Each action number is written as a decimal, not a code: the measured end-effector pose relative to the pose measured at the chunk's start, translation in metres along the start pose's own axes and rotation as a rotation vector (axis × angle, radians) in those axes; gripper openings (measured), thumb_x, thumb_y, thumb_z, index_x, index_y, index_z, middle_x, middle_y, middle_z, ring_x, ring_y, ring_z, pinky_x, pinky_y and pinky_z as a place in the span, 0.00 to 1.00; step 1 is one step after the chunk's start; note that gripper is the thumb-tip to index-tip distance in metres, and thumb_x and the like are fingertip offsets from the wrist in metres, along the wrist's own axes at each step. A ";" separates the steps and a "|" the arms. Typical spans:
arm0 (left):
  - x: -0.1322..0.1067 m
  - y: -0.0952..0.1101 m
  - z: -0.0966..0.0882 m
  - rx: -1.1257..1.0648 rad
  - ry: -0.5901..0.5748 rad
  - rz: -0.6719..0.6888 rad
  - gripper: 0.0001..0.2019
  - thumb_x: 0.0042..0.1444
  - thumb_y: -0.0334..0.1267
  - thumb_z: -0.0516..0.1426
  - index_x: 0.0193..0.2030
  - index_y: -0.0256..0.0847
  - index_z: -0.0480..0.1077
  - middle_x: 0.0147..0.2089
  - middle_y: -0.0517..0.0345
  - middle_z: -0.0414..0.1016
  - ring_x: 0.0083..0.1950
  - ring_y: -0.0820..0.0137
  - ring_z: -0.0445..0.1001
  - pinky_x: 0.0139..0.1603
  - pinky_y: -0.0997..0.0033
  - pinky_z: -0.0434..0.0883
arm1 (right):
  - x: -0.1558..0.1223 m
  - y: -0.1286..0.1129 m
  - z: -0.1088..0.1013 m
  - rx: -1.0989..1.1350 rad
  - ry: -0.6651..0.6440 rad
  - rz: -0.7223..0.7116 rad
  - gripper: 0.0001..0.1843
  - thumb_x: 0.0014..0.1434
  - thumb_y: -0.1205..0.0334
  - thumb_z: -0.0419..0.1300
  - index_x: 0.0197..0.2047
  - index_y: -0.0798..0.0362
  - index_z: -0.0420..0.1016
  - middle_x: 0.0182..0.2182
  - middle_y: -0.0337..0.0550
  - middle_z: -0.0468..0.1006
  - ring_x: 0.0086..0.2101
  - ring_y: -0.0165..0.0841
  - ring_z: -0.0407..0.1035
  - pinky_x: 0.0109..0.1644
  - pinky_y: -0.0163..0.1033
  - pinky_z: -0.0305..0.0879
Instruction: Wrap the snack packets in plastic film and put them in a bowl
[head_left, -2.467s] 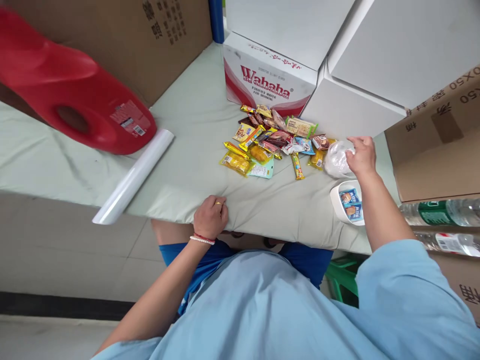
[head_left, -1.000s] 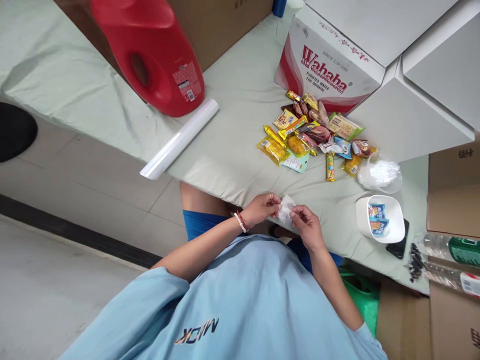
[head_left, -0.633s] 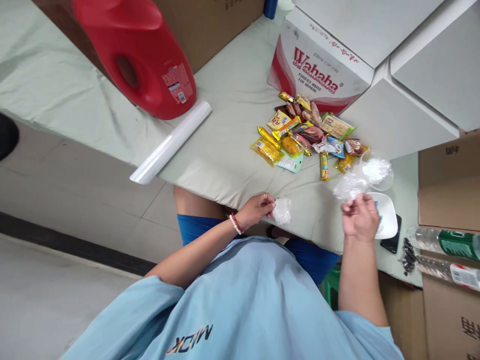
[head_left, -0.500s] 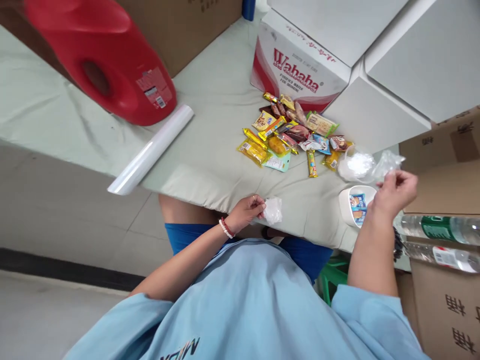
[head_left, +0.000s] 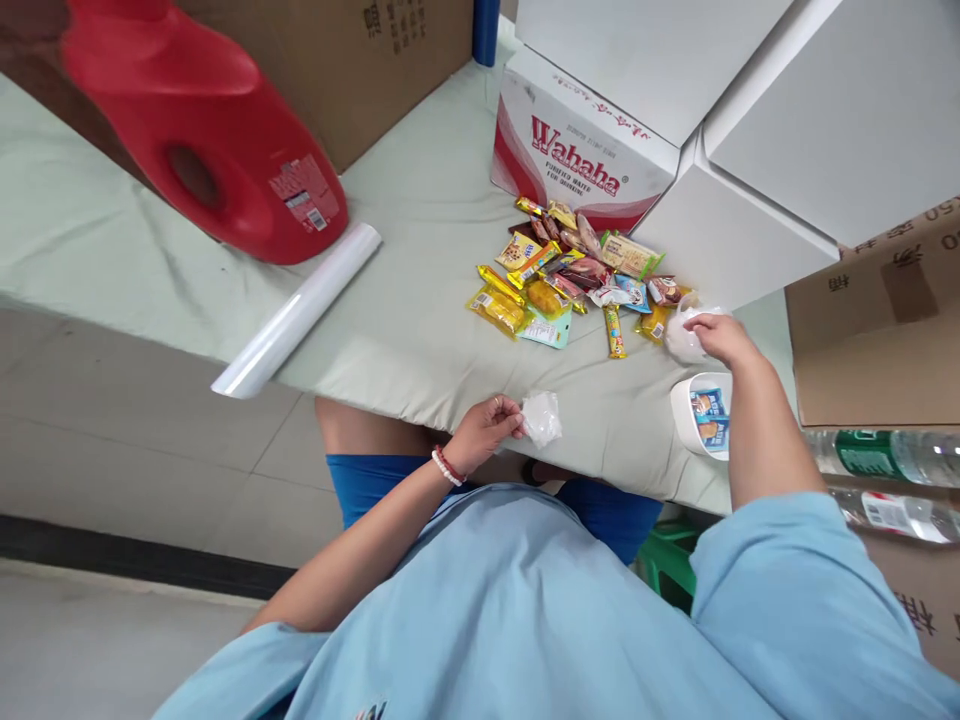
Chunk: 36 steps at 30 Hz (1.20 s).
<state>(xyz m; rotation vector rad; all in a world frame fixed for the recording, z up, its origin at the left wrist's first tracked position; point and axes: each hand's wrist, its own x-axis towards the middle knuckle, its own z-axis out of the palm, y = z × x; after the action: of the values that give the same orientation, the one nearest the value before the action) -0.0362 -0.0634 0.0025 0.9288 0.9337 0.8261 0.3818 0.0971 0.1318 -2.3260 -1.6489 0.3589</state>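
Observation:
A small crumpled clear plastic bag point(head_left: 541, 418) is pinched at its left edge between the thumb and fingers of my left hand point(head_left: 491, 428), just over the table's front edge. My right hand point(head_left: 721, 338) is over a round whitish tub point(head_left: 685, 342), its fingers bent together at the tub's top. Whatever those fingertips hold is hidden. Below that wrist stands a white bowl point(head_left: 682, 415) with blue snack packets point(head_left: 709, 418) inside. To the left of the tub lies a pile of wrapped snacks point(head_left: 574, 275) in several colours.
A red jug point(head_left: 225, 150) and a plastic film roll point(head_left: 300, 310) lie on the left. Behind the snacks stands a Wahaha carton point(head_left: 581, 150) beside white boxes point(head_left: 772, 215). Clear bottles point(head_left: 870, 455) lie right of the bowl, near a cardboard box point(head_left: 862, 340).
My right hand has moved left and away from me, from beside the clear plastic piece right of the tub onto the tub. My left hand keeps the bag almost in place.

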 end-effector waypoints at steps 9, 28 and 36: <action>-0.002 -0.003 0.003 -0.049 -0.051 0.009 0.19 0.54 0.52 0.67 0.38 0.40 0.70 0.33 0.59 0.77 0.35 0.69 0.78 0.43 0.66 0.74 | -0.208 -0.054 0.094 0.522 -0.168 -0.315 0.13 0.65 0.50 0.62 0.49 0.44 0.81 0.44 0.46 0.81 0.39 0.40 0.75 0.45 0.45 0.72; 0.000 0.007 0.016 -0.005 -0.028 -0.001 0.27 0.56 0.66 0.61 0.31 0.40 0.69 0.23 0.62 0.71 0.24 0.74 0.67 0.29 0.72 0.64 | -0.245 -0.081 0.147 1.052 -0.376 -0.124 0.12 0.58 0.48 0.71 0.39 0.48 0.83 0.31 0.39 0.79 0.30 0.31 0.69 0.38 0.38 0.67; 0.000 0.005 0.015 0.004 0.010 0.033 0.28 0.56 0.67 0.62 0.31 0.40 0.69 0.24 0.62 0.72 0.27 0.75 0.67 0.32 0.72 0.66 | -0.246 -0.067 0.140 1.402 -0.374 0.211 0.19 0.46 0.50 0.79 0.33 0.49 0.78 0.26 0.33 0.72 0.26 0.26 0.64 0.31 0.33 0.63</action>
<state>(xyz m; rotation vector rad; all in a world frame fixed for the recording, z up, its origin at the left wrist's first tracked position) -0.0234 -0.0655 0.0109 0.9465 0.9310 0.8582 0.1940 -0.1042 0.0368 -1.3145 -0.6973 1.4620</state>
